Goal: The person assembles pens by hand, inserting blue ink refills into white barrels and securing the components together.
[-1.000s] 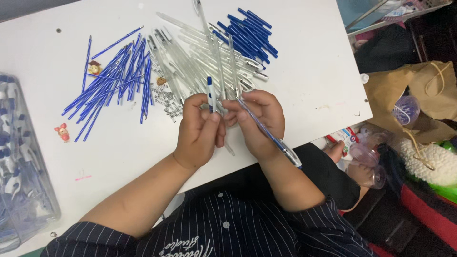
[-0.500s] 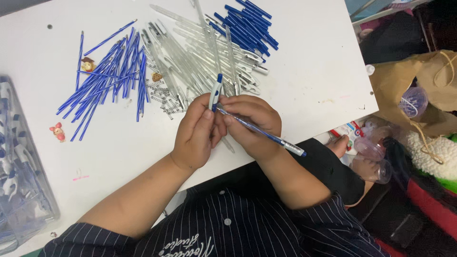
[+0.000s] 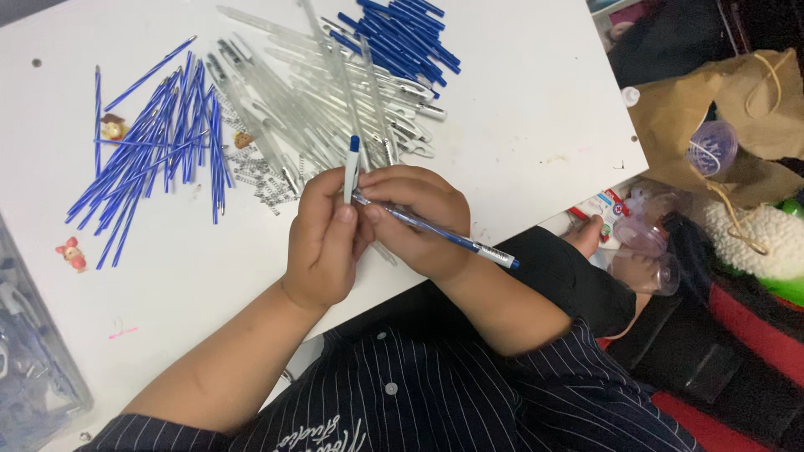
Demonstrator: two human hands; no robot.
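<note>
Over the last second the slim clear-barrelled pen with its blue ink tube (image 3: 435, 234) has swung from steep to nearly level, so its white end now points toward the lower right of the frame. The short white cap piece with a blue tip (image 3: 352, 170) has come up to stand upright above the knuckles. The two parts now meet between the fingers, which suggests that they are being fitted together.

The left hand (image 3: 325, 238) is curled shut, pinching the cap piece between thumb and forefinger. The right hand (image 3: 419, 219) is closed around the front of the pen, whose back half sticks out past the wrist and over the edge of the white counter (image 3: 536, 125).

Just above the hands, at the upper centre of the frame, lies a heap of clear plastic pen barrels (image 3: 327, 109). Loose blue ink refills (image 3: 151, 151) lie at the upper left, dark blue caps (image 3: 402, 38) at the top, and small metal springs (image 3: 255, 172) between the heaps.
</note>
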